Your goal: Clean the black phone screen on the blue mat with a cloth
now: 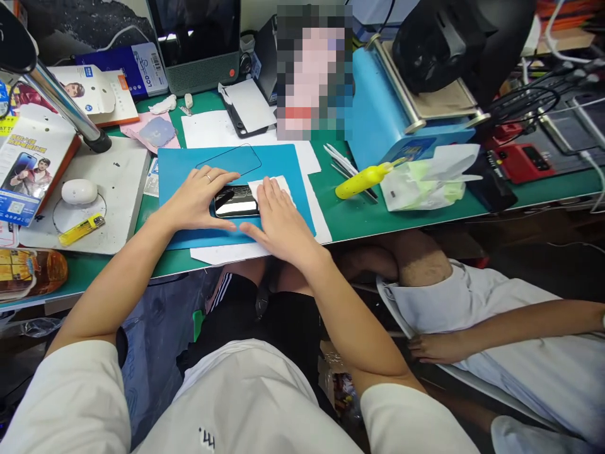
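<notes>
A dark, glossy smartphone [236, 202] lies flat on a blue mat [297, 221], with reflections across its screen. My left hand [196, 198] is around the phone's left end, its thumb along the near edge and its fingers along the far edge. Under the flat fingers of my right hand [281, 221], a white tissue [285, 183] is pressed on the phone's right end, which is hidden. Behind the phone, a thin black rectangular frame outline [259, 161] lies on the mat.
A yellow squeeze bottle [360, 183], tweezers [343, 161] and a tissue pack [423, 183] lie right of the mat. Behind stands a blue machine [378, 101]. At left are a lamp post [70, 101], a lighter [81, 229] and boxes [35, 164]. A person sits close at right.
</notes>
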A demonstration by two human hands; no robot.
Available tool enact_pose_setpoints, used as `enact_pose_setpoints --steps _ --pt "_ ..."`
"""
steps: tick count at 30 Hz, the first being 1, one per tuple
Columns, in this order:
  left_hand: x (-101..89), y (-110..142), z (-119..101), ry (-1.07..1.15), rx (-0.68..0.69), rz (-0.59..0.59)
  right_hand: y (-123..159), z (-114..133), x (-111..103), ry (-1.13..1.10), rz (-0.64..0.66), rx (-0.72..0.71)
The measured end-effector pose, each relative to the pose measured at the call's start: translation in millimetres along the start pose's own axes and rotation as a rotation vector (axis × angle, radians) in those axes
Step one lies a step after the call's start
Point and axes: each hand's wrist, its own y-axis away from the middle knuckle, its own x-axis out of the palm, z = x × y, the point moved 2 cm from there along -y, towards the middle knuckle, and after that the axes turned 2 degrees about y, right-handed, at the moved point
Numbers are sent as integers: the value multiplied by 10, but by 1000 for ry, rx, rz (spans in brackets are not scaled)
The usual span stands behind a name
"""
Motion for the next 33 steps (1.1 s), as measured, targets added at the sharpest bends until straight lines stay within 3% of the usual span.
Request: enact_pose_setpoints --steps 4,10,14,18,22,28,33 --pt "-3 -1 -34 60 1 -52 24 244 42 4 59 -63" --pt "-9 -6 26 81 -58 -306 -291 571 85 -8 88 -116" --pt "-31 -8 82 73 -74 -442 -176 675 105 39 111 -216" --pt "-17 -19 70 67 -80 -488 35 367 69 10 115 -246" --pt "4 -33 75 77 -99 -535 -139 137 14 -13 72 -121" --pt "2 -40 128 88 -140 -521 -454 624 111 -32 93 -197" --pt "-4 -40 133 98 -133 -536 -125 718 202 9 47 -324"
